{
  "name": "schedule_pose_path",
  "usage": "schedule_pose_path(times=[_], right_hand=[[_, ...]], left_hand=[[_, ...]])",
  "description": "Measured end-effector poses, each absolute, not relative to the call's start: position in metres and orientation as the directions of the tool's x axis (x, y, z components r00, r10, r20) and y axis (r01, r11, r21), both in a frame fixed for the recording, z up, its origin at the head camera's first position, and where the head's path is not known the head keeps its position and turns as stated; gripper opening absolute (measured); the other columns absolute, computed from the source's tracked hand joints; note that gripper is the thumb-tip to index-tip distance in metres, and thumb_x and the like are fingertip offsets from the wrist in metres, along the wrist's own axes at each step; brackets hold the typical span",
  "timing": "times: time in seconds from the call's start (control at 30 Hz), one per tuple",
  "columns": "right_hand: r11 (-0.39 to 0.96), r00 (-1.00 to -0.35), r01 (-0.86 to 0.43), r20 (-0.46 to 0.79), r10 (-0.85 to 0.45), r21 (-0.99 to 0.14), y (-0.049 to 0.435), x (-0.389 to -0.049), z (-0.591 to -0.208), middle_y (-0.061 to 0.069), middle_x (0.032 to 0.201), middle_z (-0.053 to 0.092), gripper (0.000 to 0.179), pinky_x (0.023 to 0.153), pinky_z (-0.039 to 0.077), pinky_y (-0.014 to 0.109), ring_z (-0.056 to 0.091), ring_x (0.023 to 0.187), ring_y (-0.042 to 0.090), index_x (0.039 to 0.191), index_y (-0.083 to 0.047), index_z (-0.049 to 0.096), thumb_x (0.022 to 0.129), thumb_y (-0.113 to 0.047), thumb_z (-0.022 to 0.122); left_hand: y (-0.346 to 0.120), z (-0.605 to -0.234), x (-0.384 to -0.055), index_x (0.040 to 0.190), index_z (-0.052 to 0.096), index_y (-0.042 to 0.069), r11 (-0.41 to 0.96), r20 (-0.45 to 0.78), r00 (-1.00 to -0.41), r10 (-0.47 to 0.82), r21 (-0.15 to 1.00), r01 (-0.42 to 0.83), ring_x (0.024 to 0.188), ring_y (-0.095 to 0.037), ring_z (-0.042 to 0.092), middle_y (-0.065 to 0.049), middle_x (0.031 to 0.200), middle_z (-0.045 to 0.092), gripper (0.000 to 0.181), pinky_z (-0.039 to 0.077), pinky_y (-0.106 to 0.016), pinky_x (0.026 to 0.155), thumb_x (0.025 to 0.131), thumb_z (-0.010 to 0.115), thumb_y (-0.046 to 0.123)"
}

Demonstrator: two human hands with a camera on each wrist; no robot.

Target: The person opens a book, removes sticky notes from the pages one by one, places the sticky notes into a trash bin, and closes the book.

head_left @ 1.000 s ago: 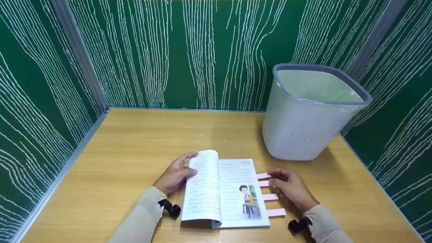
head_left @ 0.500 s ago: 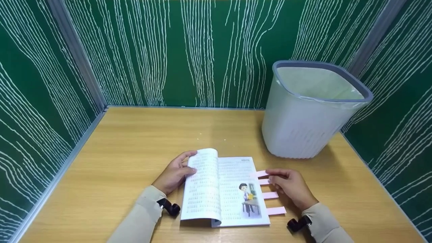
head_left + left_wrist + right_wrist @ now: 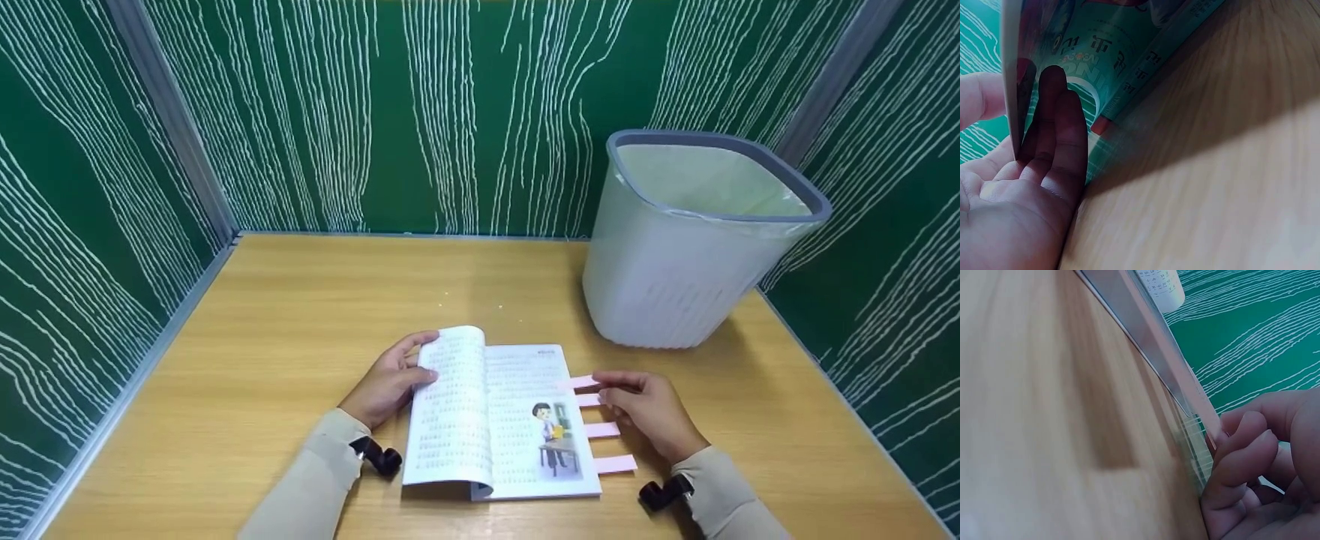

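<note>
An open book (image 3: 517, 435) lies on the table, with a picture of a seated figure on its right page. My left hand (image 3: 382, 386) holds the raised left pages, thumb on the paper and fingers behind the green cover (image 3: 1112, 34), as the left wrist view shows. Several pink paper strips (image 3: 616, 465) stick out past the right page's edge. With my right hand (image 3: 652, 412) I pinch the outer end of a pink strip (image 3: 1185, 377), seen close in the right wrist view. Its fingertips partly cover the ends of the two upper strips.
A white wastebasket (image 3: 660, 277) with a grey rim and a pale liner stands at the back right of the wooden table (image 3: 315, 292). Green walls (image 3: 525, 112) with white wavy lines enclose the back and sides. A few small white specks dot the table beyond the book.
</note>
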State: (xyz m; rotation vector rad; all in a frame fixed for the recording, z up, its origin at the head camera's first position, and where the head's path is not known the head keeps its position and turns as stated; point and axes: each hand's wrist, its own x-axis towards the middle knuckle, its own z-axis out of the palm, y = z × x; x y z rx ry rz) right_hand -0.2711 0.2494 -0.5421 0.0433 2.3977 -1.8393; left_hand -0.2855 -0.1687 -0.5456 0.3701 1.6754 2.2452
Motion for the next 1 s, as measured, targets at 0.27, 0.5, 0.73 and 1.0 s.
schedule_pose_path(times=[0.27,0.5,0.73,1.0], right_hand=[[0.218,-0.993,0.085,-0.101,-0.061,-0.972,0.2501,-0.2722,-0.5442,0.009,0.092,0.071,0.036,0.052,0.047,0.021,0.056,0.064,0.012,0.126,0.004,0.069,0.091,-0.003,0.072],[0.185,-0.995,0.068,-0.08,-0.06,-0.98,0.2488,-0.2723,-0.5448,0.005,0.08,0.068,0.032,0.051,0.046,0.02,0.055,0.061,0.011,0.121,0.008,0.07,0.092,-0.005,0.074],[0.192,-0.994,0.086,-0.097,-0.046,-0.978,0.2493,-0.274,-0.5453,0.005,0.077,0.065,0.028,0.052,0.047,0.022,0.055,0.062,0.012,0.116,0.002,0.073,0.094,-0.015,0.076],[0.157,-0.996,0.083,-0.086,-0.011,-0.984,0.2503,-0.2725,-0.5437,0.004,0.078,0.064,0.028,0.051,0.046,0.022,0.053,0.061,0.012,0.115,0.004,0.069,0.097,-0.017,0.073]], left_hand=[[-0.1702,-0.5483,-0.2857,0.157,0.035,0.01,-0.257,0.019,-0.915,0.402,0.962,-0.093,0.11,-0.031,0.072,-0.025,0.14,0.06,0.072,0.063,-0.035,0.085,0.092,0.063,-0.007],[-0.1705,-0.5488,-0.2876,0.157,0.034,0.009,-0.254,0.028,-0.914,0.405,0.963,-0.084,0.113,-0.031,0.071,-0.026,0.142,0.059,0.073,0.062,-0.035,0.086,0.092,0.062,-0.008],[-0.1704,-0.5511,-0.2873,0.157,0.033,0.007,-0.269,0.04,-0.915,0.401,0.96,-0.076,0.11,-0.031,0.072,-0.026,0.139,0.062,0.073,0.063,-0.036,0.085,0.092,0.061,-0.008],[-0.1684,-0.5497,-0.2879,0.158,0.033,0.008,-0.272,0.032,-0.914,0.405,0.958,-0.087,0.111,-0.03,0.072,-0.025,0.139,0.062,0.073,0.063,-0.036,0.085,0.092,0.062,-0.008]])
